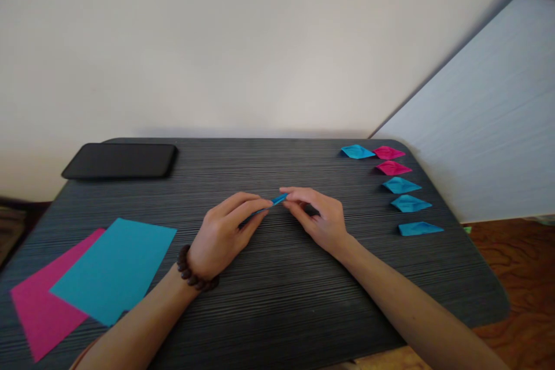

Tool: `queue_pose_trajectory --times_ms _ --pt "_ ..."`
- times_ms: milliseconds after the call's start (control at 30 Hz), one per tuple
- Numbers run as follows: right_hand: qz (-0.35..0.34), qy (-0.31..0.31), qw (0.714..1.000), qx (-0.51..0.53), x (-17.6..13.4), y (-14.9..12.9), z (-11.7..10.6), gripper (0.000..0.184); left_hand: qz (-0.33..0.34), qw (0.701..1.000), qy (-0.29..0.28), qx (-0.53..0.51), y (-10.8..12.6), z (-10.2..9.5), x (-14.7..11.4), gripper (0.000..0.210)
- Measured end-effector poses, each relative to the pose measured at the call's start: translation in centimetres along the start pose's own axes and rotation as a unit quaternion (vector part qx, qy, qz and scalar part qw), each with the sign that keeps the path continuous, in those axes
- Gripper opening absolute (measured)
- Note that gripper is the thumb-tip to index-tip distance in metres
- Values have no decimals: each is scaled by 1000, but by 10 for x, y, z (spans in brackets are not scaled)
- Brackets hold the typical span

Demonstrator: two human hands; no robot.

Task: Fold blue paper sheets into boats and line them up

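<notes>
Between my two hands, over the middle of the table, is a small piece of folded blue paper [280,199]. My left hand [229,228] pinches its left end between thumb and fingers, which hide part of it. On the other end, the thumb and fingertips of my right hand [318,217] are closed. A dark beaded bracelet [191,274] circles my left wrist. Flat at the left lie a blue paper sheet [119,266] and, partly beneath it, a pink paper sheet [47,300].
Along the right side of the dark table [277,312] sit several folded paper boats, such as a blue one [401,185] and a pink one [393,168]. A black phone-like slab [121,161] lies at the back left. Behind the table rises a pale wall [243,46].
</notes>
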State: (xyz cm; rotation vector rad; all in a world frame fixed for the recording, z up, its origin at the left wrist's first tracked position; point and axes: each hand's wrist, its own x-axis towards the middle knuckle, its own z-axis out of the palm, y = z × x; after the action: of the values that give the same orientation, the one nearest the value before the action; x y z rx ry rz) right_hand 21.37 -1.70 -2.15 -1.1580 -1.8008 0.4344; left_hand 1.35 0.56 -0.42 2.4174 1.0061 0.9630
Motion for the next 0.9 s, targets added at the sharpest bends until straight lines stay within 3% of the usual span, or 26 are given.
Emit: queue_pose_trajectory --times_ms 300,600,900 --pt "-14 -28 999 -20 1 1 -2 12 -21 999 -12 -25 1 -1 0 17" --pt "-15 -88 994 -58 3 -2 -4 13 52 998 -28 25 -6 -1 -3 21" --pt "-43 -102 989 -96 3 -4 -5 16 68 996 -29 54 -3 -2 -2 21"
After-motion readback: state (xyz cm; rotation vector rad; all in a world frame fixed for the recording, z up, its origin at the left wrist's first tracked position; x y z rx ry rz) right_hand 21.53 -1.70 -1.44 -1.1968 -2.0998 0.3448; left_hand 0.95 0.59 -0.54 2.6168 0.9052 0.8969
